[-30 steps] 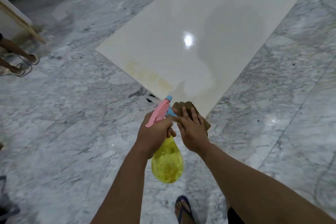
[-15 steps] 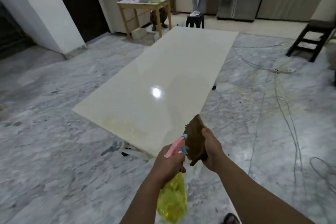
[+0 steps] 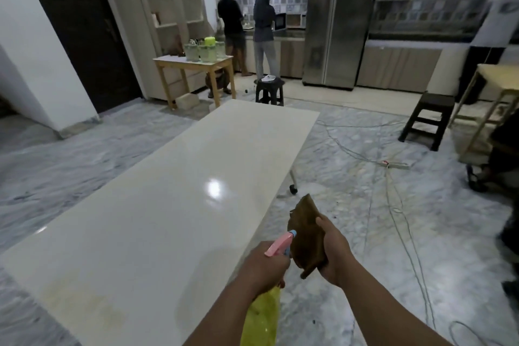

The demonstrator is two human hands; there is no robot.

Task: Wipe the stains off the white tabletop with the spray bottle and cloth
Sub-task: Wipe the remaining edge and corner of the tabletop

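Note:
The long white tabletop [image 3: 174, 194] runs away from me, with a faint yellowish stain [image 3: 81, 303] near its close left corner. My left hand [image 3: 264, 267] grips the spray bottle [image 3: 262, 317], a yellow body with a pink trigger head and blue nozzle, held just off the table's near right edge. My right hand [image 3: 334, 255] holds a brown cloth [image 3: 307, 236] upright directly in front of the nozzle, above the floor beside the table.
Cables and a power strip [image 3: 397, 165] lie across the marble floor on the right. A dark stool [image 3: 428, 118] stands at right, a black stool [image 3: 269, 90] and a wooden side table [image 3: 193, 70] beyond the tabletop. Two people [image 3: 247, 28] stand at the far kitchen counter.
My view has lifted from the near table corner to the whole room. The right hand raised the cloth from the table's edge up in front of the nozzle.

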